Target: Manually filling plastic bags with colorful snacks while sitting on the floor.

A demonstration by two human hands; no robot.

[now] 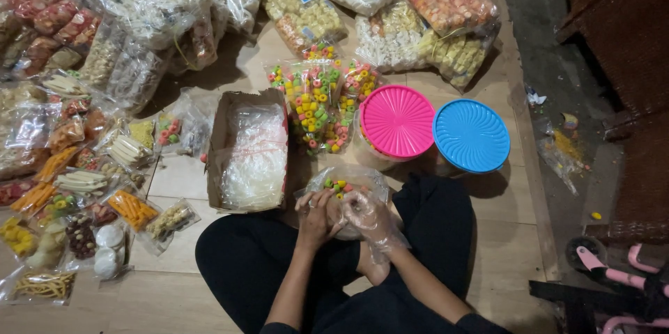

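Seated cross-legged on the floor, I hold a small clear plastic bag (348,179) of coloured ring-shaped snacks in front of my lap. My left hand (317,217) is bare and grips the bag's left side. My right hand (368,217) wears a thin clear plastic glove and grips the bag's right side. Just beyond the bag lie larger bags of the same coloured rings (317,101). A cardboard box (224,125) of empty clear plastic bags sits to the left of my hands.
A pink-lidded tub (397,121) and a blue-lidded tub (471,135) stand ahead to the right. Several small filled snack packets (132,208) lie at left. Large bags of crackers (453,3) pile along the far side. Dark furniture (620,34) is at right.
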